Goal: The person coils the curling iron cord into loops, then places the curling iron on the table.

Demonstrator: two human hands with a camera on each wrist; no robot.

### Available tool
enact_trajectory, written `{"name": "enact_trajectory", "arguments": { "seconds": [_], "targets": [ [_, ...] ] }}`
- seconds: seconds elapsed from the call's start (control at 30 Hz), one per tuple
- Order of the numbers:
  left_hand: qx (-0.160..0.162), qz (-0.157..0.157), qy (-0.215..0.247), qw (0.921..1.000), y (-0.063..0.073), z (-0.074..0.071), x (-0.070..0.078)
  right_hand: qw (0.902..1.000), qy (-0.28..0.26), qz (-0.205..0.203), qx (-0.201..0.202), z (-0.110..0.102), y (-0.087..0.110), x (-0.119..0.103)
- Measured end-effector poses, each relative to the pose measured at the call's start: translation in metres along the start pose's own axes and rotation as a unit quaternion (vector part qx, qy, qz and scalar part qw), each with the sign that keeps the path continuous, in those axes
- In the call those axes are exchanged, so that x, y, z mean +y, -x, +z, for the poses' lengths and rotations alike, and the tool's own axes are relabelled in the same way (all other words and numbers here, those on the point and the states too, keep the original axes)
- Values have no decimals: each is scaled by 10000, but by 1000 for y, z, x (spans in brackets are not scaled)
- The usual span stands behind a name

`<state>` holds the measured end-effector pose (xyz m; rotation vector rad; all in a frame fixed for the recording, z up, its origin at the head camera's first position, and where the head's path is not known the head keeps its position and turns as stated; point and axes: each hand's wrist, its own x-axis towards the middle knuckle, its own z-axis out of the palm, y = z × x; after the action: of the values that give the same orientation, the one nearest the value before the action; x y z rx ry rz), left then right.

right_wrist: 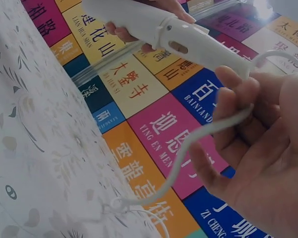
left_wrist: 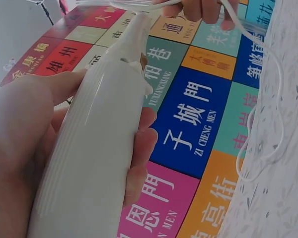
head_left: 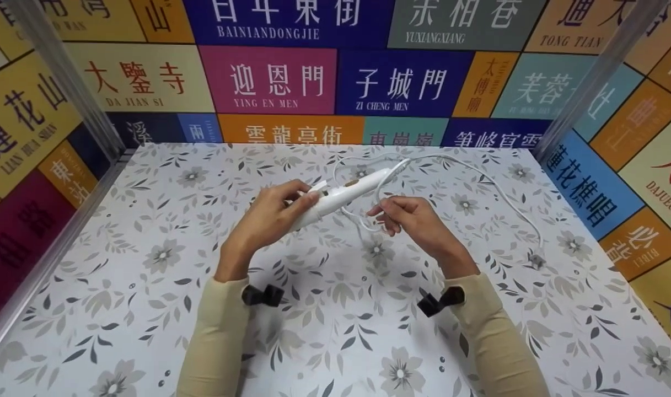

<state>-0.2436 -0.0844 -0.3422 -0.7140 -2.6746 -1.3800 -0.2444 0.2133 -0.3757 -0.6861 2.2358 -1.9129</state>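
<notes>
A white, wand-shaped corded appliance, much like a curling iron, is held at a slant over the table. My left hand grips its thicker end, thumb on one side and fingers wrapped round the other. Faint ribs run along that white body in the left wrist view. A brownish patch shows on the slimmer part, toward the right. Near the slim end, my right hand pinches the white cord with curled fingers. From there the cord hangs in a loose loop.
The cord runs on rightward over the table to a plug lying near the right side. Floral paper covers the tabletop. Colourful panels with lettering wall in the back and sides. A black wrist mount sits on each sleeve.
</notes>
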Motion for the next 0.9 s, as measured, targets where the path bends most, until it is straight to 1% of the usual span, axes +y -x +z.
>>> {"name": "enact_trajectory", "arguments": {
  "seconds": [0.07, 0.13, 0.23, 0.33, 0.47, 0.57, 0.7, 0.8, 0.9],
  "targets": [
    [-53, 16, 7, 10000, 1, -1, 0, 9997, -213, -87, -53, -1, 0, 2],
    [-112, -1, 36, 9999, 2, -3, 0, 9988, -421, -157, -215, -2, 1, 4],
    [-211, -9, 136, 9997, 3, -7, 0, 9980, -492, -97, -397, -4, 1, 6],
    [-337, 69, 214, 9992, 4, -10, -1, 9996, -221, 120, -156, -6, 1, 8],
    [-498, 212, 123, 9985, 6, -12, -5, 9984, 324, 351, 294, -8, -2, 12],
    [-579, 318, 44, 9978, 7, -14, -7, 9950, 745, 478, 468, -9, -2, 11],
    [-677, 480, 47, 9965, 8, -14, -6, 9875, 1204, 677, 753, -14, -1, 8],
    [-763, 561, 15, 9955, 9, -13, -4, 9851, 1307, 587, 947, -18, -1, 7],
    [-839, 656, -161, 9942, 8, -11, -3, 9849, 1317, 420, 1043, -21, -1, 6]
  ]
}}
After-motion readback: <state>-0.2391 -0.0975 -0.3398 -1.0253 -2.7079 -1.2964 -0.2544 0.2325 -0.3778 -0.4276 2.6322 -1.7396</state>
